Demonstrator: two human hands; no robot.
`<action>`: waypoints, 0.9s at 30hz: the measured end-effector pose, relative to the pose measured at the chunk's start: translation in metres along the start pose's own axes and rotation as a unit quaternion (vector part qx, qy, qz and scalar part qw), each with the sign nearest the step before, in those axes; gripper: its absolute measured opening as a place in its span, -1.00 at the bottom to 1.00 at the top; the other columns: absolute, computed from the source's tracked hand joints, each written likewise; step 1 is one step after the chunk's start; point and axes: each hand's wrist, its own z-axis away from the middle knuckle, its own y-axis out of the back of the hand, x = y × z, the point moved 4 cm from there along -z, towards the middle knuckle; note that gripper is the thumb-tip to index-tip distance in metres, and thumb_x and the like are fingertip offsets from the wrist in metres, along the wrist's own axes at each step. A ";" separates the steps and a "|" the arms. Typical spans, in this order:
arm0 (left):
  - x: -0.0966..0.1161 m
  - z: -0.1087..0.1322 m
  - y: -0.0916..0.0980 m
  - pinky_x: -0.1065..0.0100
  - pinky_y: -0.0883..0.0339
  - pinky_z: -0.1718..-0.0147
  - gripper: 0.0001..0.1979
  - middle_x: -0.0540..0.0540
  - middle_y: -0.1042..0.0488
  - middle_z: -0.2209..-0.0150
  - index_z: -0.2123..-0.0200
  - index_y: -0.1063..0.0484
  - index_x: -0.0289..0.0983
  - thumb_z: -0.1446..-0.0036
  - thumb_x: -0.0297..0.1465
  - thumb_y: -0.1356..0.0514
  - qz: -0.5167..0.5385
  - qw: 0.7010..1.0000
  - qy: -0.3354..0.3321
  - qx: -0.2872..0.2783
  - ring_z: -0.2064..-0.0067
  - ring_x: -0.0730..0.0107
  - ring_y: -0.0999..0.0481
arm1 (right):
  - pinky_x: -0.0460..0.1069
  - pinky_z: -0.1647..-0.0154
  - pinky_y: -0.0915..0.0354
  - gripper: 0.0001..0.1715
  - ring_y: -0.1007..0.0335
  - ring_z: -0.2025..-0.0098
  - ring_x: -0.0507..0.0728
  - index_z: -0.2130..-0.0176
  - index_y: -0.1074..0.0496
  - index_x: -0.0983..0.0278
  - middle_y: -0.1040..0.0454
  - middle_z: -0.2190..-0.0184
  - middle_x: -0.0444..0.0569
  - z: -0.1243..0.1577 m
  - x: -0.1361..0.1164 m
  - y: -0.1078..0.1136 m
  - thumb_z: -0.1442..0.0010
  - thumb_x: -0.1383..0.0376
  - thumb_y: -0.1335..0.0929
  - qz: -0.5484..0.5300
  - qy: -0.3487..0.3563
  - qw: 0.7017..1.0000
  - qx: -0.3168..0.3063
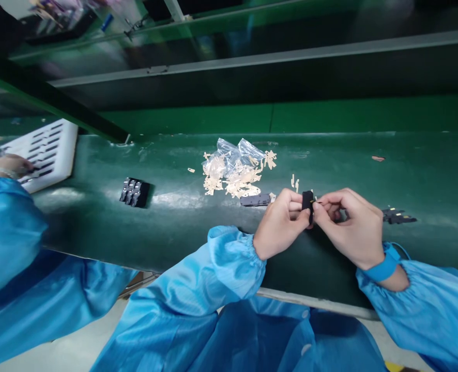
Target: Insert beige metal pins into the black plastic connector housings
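Upright between the fingers of my left hand (281, 222) is a small black plastic part (307, 206). My right hand (349, 222) is closed in a pinch at the right side of that part; what lies between its fingertips is too small and too hidden to name. A dark, flat plastic piece (255, 200) rests on the bench just left of my left hand. Beyond it spreads a pile of small, flat tan tabs (242, 181), partly under clear plastic bags (231, 151). A few loose tabs (294, 182) lie beyond my hands.
To the right of my right hand lie several black parts (398, 215). A block of black parts (135, 192) sits to the left on the green bench (174, 222). At far left a co-worker's hand (6, 165) reaches over a white slotted tray (54, 155), near a green post (58, 103).
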 end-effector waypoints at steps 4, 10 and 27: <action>-0.001 0.004 -0.003 0.38 -0.55 0.22 -0.76 -0.03 -0.58 0.29 0.17 -0.28 -0.26 -0.22 -0.45 -0.31 -0.018 1.000 -0.025 0.001 0.28 0.42 -0.67 | -0.06 0.54 -0.30 -0.90 -0.34 0.56 0.02 0.35 -0.46 0.19 -0.46 0.52 -0.16 0.001 0.001 -0.001 -0.20 0.35 -0.45 -0.009 -0.040 0.999 0.027; 0.001 0.008 -0.006 0.36 -0.55 0.18 -0.78 -0.08 -0.59 0.25 0.18 -0.27 -0.24 -0.23 -0.46 -0.29 -0.081 0.993 -0.080 0.009 0.14 0.31 -0.70 | -0.07 0.61 -0.26 -0.89 -0.30 0.62 0.00 0.40 -0.42 0.18 -0.43 0.58 -0.19 0.001 -0.002 -0.001 -0.14 0.34 -0.44 -0.013 -0.068 0.997 0.047; 0.004 0.010 0.000 0.40 -0.56 0.17 -0.86 -0.07 -0.62 0.22 0.17 -0.33 -0.24 -0.26 -0.45 -0.25 -0.155 0.980 -0.120 0.033 0.15 0.37 -0.70 | -0.08 0.58 -0.28 -0.88 -0.31 0.59 0.00 0.38 -0.43 0.19 -0.43 0.55 -0.18 0.002 -0.001 -0.002 -0.18 0.35 -0.44 -0.024 -0.057 0.998 0.026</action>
